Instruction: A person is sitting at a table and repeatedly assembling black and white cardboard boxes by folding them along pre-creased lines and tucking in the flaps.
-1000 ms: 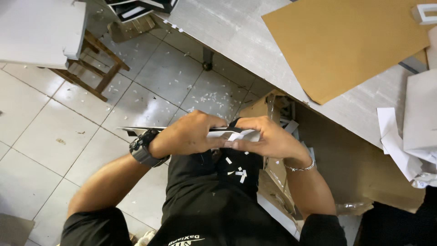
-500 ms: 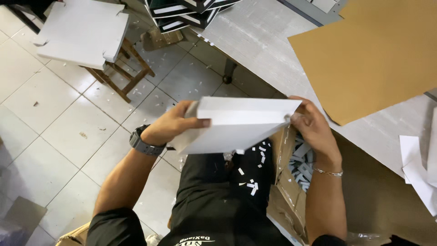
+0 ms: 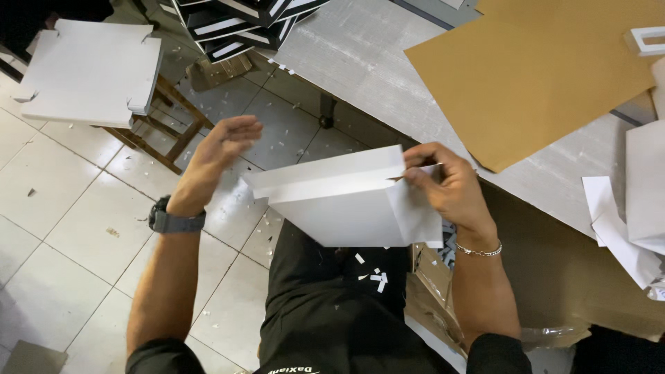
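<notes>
A white cardboard box piece (image 3: 346, 201) with a folded side wall hangs over my lap. My right hand (image 3: 447, 183) grips its right corner, fingers pinching the flap there. My left hand (image 3: 218, 154) is off the box, fingers spread, a short way left of its left corner. A dark watch sits on my left wrist and a thin bracelet on my right. Small white paper scraps lie on my black trousers.
A grey table (image 3: 360, 62) carries a large brown cardboard sheet (image 3: 533, 76) and white sheets (image 3: 641, 201) at the right. A stack of white flat box blanks (image 3: 90, 73) rests on a wooden stool. Black and white boxes (image 3: 235, 21) are piled at the top. An open carton (image 3: 436, 277) stands by my right leg.
The white box was lifted from my lap and unfolded. My left hand has let go of its left end and moved away; the right hand keeps its hold on the right corner.
</notes>
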